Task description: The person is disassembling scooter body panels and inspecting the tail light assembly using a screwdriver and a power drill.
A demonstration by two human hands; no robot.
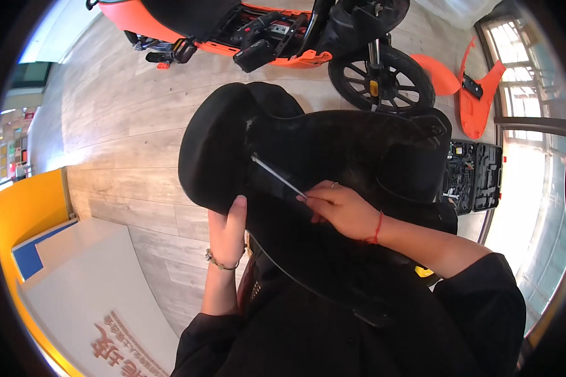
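Observation:
A large black moulded part [333, 135], with a rounded lobe at its left end and a long curved body, lies across my lap. My left hand [228, 231] grips the lower edge of that lobe, its thumb on top and its fingers hidden underneath. Pinched in the fingers of my right hand [344, 208] is a slim silver metal rod tool [280, 176]. It slants up and left, and its far end meets the black part beside the lobe. Whether the tool has a handle cannot be told, as my fingers cover its near end.
Ahead stands an orange scooter [207, 47], its body opened up, with a black front wheel [383, 78]. Orange panels [478, 103] lean near the window at right. An open black tool case [475, 176] lies below them. At left are a white board [94, 276] and a yellow panel [34, 207].

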